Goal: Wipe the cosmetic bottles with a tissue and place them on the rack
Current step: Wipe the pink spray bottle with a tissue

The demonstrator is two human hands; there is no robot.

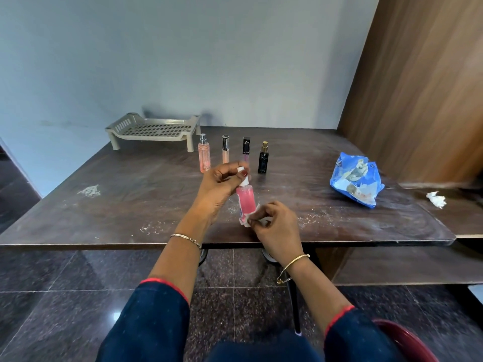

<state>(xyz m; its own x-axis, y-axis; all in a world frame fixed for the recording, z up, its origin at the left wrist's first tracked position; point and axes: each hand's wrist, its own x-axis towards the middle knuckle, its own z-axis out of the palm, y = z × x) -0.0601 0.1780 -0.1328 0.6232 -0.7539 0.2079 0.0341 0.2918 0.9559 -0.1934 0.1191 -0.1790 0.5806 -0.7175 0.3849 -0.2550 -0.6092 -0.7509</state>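
My left hand (222, 186) pinches the white cap of a pink bottle (246, 198) and holds it upright above the table. At the bottle's base my right hand (274, 223) pinches a white tissue (245, 220) against it. Behind them several bottles stand in a row: a peach spray bottle (204, 155), a slim beige tube (225, 150), a purple bottle with a black cap (246, 148) partly hidden by my fingers, and a black bottle (263, 159). The beige rack (154, 130) stands empty at the back left of the table.
A blue tissue pack (355, 181) lies on the right of the dark wooden table (130, 199). A crumpled used tissue (436, 199) sits further right. A wooden panel rises at the right. White dust marks the tabletop.
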